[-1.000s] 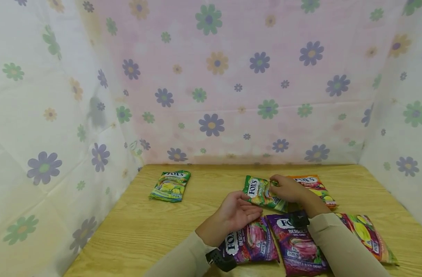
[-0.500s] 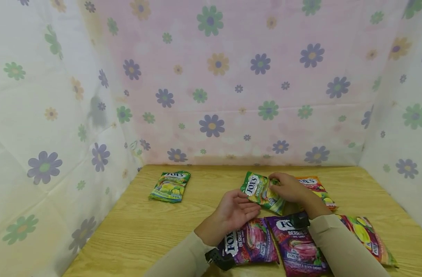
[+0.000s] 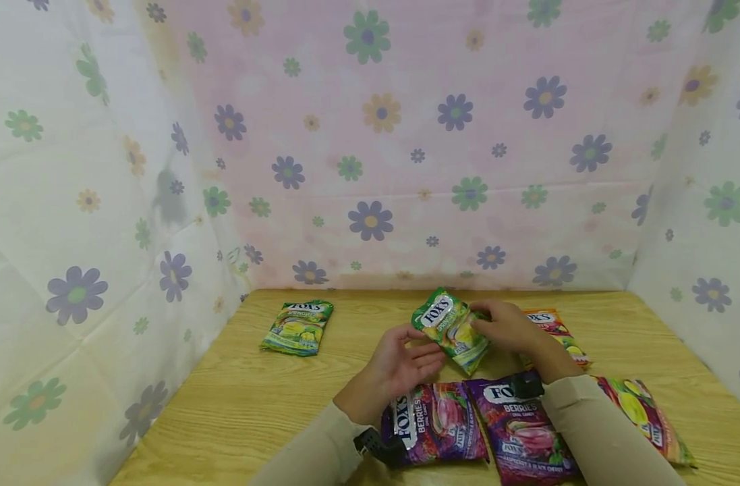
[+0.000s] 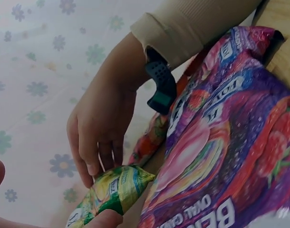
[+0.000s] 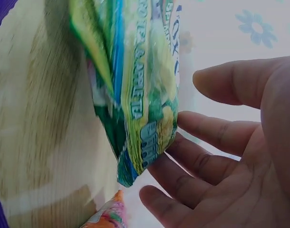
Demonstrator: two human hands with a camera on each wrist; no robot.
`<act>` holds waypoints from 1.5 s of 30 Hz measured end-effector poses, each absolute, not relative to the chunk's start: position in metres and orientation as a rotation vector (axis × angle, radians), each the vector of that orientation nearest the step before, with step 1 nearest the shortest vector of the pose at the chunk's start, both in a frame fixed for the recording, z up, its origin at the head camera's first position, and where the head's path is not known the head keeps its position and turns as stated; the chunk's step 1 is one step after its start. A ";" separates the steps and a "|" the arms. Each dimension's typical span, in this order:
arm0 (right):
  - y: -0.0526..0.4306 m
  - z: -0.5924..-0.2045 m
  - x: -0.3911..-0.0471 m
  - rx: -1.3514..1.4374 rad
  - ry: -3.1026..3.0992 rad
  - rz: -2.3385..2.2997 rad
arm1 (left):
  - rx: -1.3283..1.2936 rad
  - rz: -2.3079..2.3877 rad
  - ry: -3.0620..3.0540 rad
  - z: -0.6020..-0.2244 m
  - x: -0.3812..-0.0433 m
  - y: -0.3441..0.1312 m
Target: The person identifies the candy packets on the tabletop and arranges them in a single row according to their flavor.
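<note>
A green FOX'S candy bag (image 3: 451, 331) stands tilted between the two hands, its printed front toward the head camera. My left hand (image 3: 400, 364), palm up, holds its left edge between thumb and fingers. My right hand (image 3: 506, 331) is at the bag's right edge. In the right wrist view, that hand's fingertips (image 5: 176, 183) touch the bag's edge and its thumb stands apart from it. Near the left wrist lies a purple Berries candy bag (image 3: 448, 425), with another purple candy bag (image 3: 524, 439) beside it.
Another green candy bag (image 3: 299, 329) lies at the back left of the wooden table (image 3: 254, 405). Behind the right hand is an orange-red bag (image 3: 560, 334); a red and yellow bag (image 3: 643, 415) lies right of the right sleeve. Flowered cloth walls (image 3: 370, 148) enclose the table.
The green bag between my hands has turned and tilted up, its top edge moving left and upward. My left hand has shifted slightly left; the right hand stays nearly in place.
</note>
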State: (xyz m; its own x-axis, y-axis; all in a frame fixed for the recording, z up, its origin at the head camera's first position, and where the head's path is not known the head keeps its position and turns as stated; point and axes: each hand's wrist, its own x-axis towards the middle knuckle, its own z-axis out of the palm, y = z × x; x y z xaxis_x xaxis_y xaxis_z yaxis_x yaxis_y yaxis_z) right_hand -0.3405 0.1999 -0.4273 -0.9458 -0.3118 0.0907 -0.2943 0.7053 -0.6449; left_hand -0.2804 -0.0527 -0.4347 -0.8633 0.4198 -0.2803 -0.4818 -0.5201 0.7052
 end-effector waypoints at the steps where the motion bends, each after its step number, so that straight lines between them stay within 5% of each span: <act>1: 0.199 -0.427 -0.340 -0.510 2.872 -1.087 | -0.091 2.357 1.154 -0.434 -0.281 -0.054; 45: 0.113 -0.366 -0.311 -0.695 2.812 -1.549 | 0.308 2.285 2.015 -0.370 -0.297 -0.144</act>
State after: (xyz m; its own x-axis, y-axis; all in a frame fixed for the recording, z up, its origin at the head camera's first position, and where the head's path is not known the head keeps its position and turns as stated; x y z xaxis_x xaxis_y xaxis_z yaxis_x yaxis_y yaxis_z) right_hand -0.3107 0.1131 -0.3658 -0.9006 -0.2932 0.3209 -0.4279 0.4686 -0.7729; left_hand -0.2974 -0.1445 -0.3705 -0.9766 0.1915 0.0976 0.0728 -0.1322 0.9885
